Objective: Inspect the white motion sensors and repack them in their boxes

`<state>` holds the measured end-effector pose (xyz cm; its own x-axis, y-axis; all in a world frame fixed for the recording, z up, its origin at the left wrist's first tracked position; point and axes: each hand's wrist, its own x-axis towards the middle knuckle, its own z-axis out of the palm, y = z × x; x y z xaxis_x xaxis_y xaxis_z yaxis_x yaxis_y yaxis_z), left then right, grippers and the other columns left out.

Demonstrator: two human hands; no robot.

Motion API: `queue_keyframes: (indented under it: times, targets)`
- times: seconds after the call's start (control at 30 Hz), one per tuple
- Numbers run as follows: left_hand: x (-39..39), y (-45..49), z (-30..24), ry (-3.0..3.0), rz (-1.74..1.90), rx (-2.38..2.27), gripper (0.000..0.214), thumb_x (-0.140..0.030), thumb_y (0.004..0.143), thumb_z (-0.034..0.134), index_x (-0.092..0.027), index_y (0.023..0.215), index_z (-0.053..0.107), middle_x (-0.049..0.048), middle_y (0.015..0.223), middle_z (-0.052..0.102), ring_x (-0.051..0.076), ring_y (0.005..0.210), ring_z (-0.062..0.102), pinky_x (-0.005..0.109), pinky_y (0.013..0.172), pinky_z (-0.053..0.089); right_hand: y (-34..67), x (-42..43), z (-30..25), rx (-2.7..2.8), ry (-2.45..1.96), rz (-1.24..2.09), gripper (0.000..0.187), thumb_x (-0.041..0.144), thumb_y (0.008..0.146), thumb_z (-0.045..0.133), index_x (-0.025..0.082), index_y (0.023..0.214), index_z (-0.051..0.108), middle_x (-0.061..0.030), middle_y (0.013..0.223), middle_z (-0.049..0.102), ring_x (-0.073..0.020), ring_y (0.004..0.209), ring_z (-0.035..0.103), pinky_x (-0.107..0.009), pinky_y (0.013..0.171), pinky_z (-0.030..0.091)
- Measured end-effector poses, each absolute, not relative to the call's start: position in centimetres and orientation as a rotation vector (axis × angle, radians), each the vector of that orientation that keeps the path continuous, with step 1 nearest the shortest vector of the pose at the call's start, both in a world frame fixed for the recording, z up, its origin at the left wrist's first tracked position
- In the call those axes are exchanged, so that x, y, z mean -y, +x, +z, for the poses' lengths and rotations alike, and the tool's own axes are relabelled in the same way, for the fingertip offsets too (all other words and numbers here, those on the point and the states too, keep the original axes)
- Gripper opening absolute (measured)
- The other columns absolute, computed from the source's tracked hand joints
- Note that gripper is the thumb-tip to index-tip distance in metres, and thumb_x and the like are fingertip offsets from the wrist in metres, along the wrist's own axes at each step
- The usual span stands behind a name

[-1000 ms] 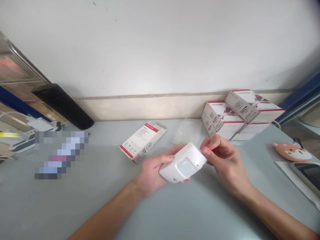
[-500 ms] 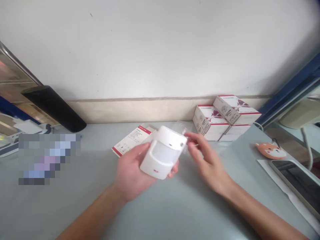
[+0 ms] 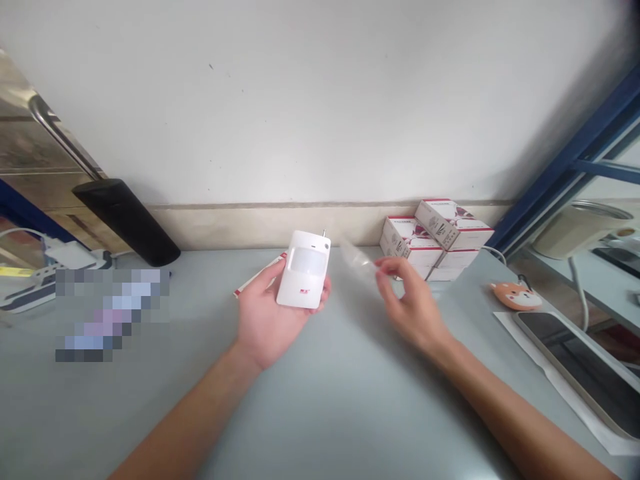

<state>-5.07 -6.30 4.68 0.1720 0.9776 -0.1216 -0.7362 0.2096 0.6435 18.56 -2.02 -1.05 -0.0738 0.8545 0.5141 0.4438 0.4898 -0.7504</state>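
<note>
While in left hand, one detector

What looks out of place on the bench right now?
The top white carton sits skewed across the two beneath it, not squared with them. The black cylinder leans at a tilt beside the wall. The white motion detector on the left hand shows no visible damage from this view.

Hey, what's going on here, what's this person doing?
A person holds a white motion detector on the palm of their left hand, its lens facing up. Their right hand appears to pinch a clear plastic bag just above the grey table. Several white cardboard boxes with red edges sit stacked by the wall.
</note>
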Motion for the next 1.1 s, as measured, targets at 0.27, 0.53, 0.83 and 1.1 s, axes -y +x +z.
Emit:
queue_keyframes:
  times: [0.27,0.53,0.83,1.1]
  targets:
    - [6.4,-4.5,3.7,0.602,1.205,-0.632,0.019,-0.033,0.098,0.060,-0.017,0.099,0.070,0.0089,0.093,0.068,0.024,0.080,0.067,0.034,0.067,0.047,21.9,-0.1,2.4,0.710,-0.817,1.149,0.009,0.029,0.087,0.069,0.023,0.088,0.063,-0.0022,0.081,0.073,-0.0161,0.066,0.065,-0.029,0.062,0.056]
    - [7.0,-3.8,2.9,0.487,1.014,-0.572,0.022,-0.034,0.096,0.064,-0.016,0.106,0.073,0.0115,0.099,0.069,0.027,0.085,0.068,0.036,0.070,0.047,22.3,-0.4,2.7,0.544,-0.785,1.373,0.007,0.018,0.082,0.066,0.022,0.089,0.065,0.0003,0.078,0.067,-0.0112,0.057,0.054,-0.023,0.049,0.052]
    - [6.9,-4.0,3.0,0.574,0.928,-0.553,0.029,-0.037,0.098,0.060,-0.013,0.106,0.073,0.0149,0.096,0.070,0.027,0.081,0.067,0.035,0.066,0.043,21.6,0.1,3.0,0.682,-0.813,1.417,0.009,0.024,0.082,0.071,0.020,0.089,0.069,0.0005,0.075,0.066,-0.0112,0.056,0.054,-0.022,0.046,0.048]
    - [7.0,-4.0,3.4,0.663,0.807,-0.463,0.047,-0.042,0.105,0.049,-0.033,0.151,0.050,0.0109,0.107,0.070,0.027,0.084,0.070,0.034,0.066,0.045,21.6,0.1,2.6,0.786,-0.863,1.445,0.010,0.030,0.083,0.071,0.020,0.082,0.069,0.0002,0.069,0.064,-0.0118,0.054,0.053,-0.024,0.049,0.049]
